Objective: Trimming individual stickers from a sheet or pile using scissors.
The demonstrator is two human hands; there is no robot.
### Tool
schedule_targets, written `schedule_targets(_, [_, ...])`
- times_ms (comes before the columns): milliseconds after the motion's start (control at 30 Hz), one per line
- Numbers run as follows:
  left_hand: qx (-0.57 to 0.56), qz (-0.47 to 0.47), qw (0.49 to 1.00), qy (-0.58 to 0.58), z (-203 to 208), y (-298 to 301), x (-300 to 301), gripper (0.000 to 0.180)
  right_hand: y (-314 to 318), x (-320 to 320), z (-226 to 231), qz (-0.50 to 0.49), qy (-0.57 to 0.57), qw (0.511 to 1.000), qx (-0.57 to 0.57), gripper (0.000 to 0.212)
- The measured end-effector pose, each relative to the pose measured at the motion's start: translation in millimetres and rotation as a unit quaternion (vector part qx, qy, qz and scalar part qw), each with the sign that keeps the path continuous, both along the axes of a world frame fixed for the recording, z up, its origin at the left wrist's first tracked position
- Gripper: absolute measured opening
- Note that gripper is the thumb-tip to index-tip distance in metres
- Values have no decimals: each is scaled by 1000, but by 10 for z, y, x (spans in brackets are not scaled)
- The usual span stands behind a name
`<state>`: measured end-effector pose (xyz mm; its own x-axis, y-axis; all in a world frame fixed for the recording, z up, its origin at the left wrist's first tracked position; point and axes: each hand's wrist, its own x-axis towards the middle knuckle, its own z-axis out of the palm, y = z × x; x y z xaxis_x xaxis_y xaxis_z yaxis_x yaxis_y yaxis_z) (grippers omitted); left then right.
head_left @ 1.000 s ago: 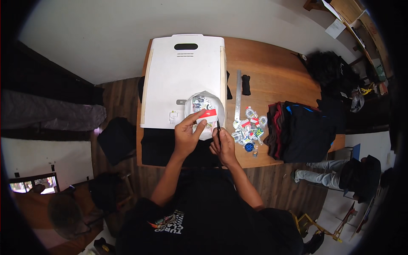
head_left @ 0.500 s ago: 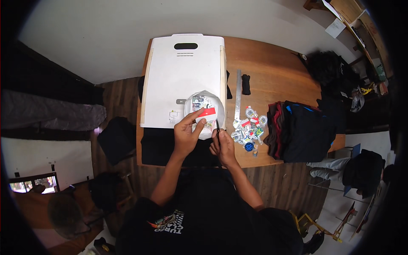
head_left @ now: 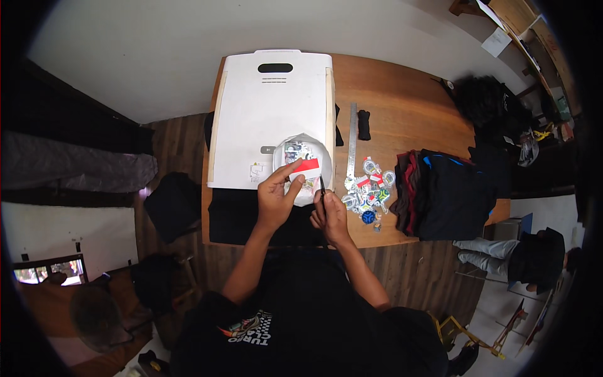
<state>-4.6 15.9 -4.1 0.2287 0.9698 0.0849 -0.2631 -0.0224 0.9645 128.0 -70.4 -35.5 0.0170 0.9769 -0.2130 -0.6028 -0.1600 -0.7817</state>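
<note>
My left hand (head_left: 274,200) pinches a red-and-white sticker strip (head_left: 306,166) between thumb and fingers. Beneath the strip is a round white container (head_left: 323,155) with a creased rim, holding many small printed stickers (head_left: 295,149). Closed around a slim black tool (head_left: 322,183), my right hand (head_left: 330,216) is just right of the strip. The tool's tip points up beside the strip's right end; too little of it shows to name its kind. To the right of this hand, a loose pile of cut stickers (head_left: 370,195) lies on the table, with a blue round sticker (head_left: 369,217) at its near side.
A large white machine (head_left: 270,113) with a handle slot covers the left of the wooden table (head_left: 402,94). A steel ruler (head_left: 352,138) and a small black bundle (head_left: 363,125) lie to its right. Folded clothes (head_left: 449,195) are stacked farther right. Another person (head_left: 534,257) is at far right.
My hands, the strip and the black tool stay almost in place. The person at far right has shifted a little.
</note>
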Motion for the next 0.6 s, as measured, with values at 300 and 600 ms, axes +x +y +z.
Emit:
schedule_targets(300, [-4,1,1000,8,-25,1,-4,37,0,-10,-32,-4,7,1000,1,35])
schedule_targets(600, [-7,2,1000,3,-3,-5,-2,37,0,-4,-15,1,-1,1000,-2,35])
